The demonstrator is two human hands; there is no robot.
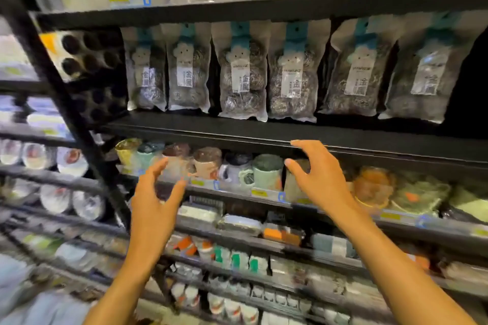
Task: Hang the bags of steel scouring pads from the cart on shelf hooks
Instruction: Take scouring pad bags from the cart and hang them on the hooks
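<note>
Both empty here, left hand [155, 192] and right hand [319, 177] with fingers loosely spread, just below the scouring-pad bags [243, 71] hanging in a row at the far shelf. They look light, soft and slippery; best pinched at the teal header card [294, 34]

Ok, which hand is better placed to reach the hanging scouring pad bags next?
Probably the right hand: empty, open, and up at the shelf edge just under the bags. The left hand, also empty, sits lower, in front of the mugs.
</note>
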